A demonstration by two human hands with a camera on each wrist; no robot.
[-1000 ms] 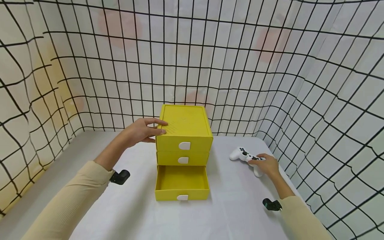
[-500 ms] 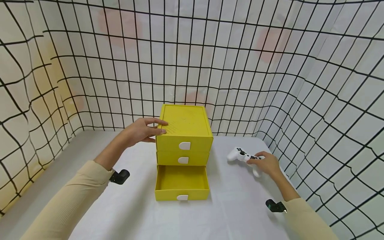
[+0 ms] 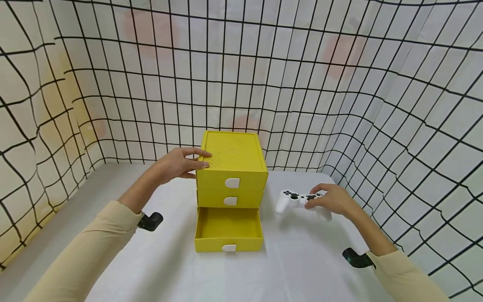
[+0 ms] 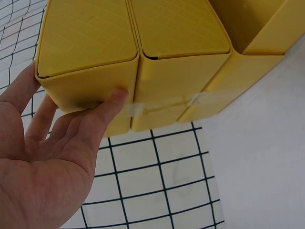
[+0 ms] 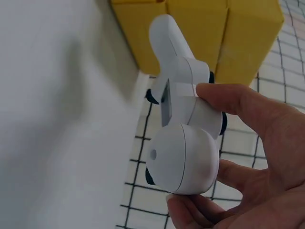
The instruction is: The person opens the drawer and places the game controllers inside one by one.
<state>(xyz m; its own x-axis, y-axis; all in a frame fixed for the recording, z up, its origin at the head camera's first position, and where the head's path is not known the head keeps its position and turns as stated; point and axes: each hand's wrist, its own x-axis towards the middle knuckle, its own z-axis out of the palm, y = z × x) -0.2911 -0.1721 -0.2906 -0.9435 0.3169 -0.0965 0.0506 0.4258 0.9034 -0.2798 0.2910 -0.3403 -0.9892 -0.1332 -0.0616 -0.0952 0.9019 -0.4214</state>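
Observation:
A yellow three-drawer box (image 3: pixel 234 151) stands in the middle of the table, its bottom drawer (image 3: pixel 229 228) pulled out with nothing in it. My left hand (image 3: pixel 177 165) rests on the box's left top edge; the left wrist view shows its fingers (image 4: pixel 107 107) touching the side wall. To the right of the box, my right hand (image 3: pixel 333 199) holds a white game controller (image 3: pixel 292 200) by its right half. In the right wrist view, thumb and fingers pinch the controller (image 5: pixel 183 148), which is raised off the table and casts a shadow.
Black grid netting (image 3: pixel 241 84) over white cloth encloses the back and both sides. The white table (image 3: pixel 294 268) extends in front of the box. The two upper drawers, with white handles (image 3: pixel 231 201), are pushed in.
My right hand has lifted the controller off the table and brought it a little left, closer to the box, turning it level. The left hand and the box have stayed put.

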